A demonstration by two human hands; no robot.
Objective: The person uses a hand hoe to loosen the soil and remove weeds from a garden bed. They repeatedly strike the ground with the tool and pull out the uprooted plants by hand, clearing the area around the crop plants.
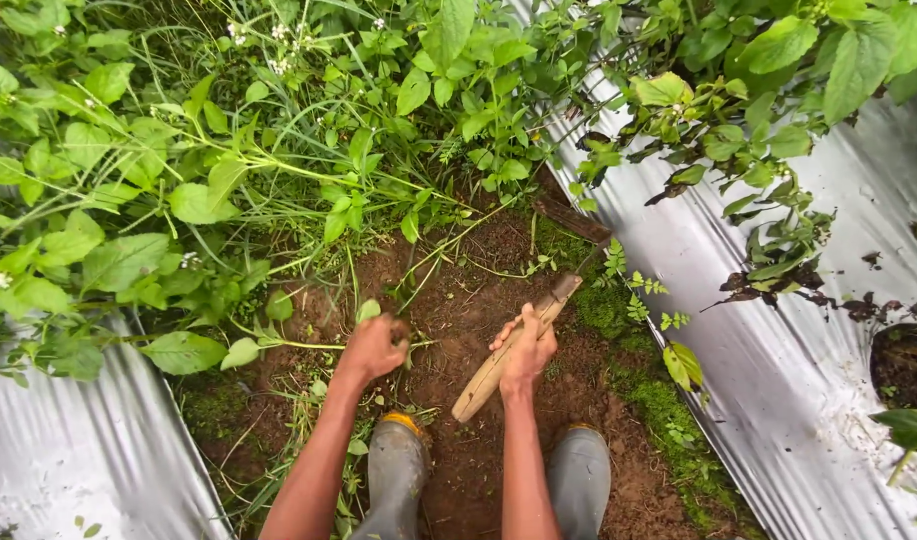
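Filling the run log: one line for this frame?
left hand: gripping weed stem | right hand: holding wooden-handled tool | boots on soil furrow

- There is a single view, taken from a camera worn on the person's head.
- It looks steeply downward and a little forward, along a strip of bare soil (479, 330) between two sheets of silver plastic (779, 340).
- The camera is near: both forearms enter from the bottom edge, with the left hand (374, 348) and right hand (527, 352) just below the centre.
- Two grey rubber boots (399, 470) stand at the bottom edge, directly beneath the camera.
- Leafy green weeds (229, 150) fill the far end of the strip, along the top edge.
- No second view is present, so nothing is shared.
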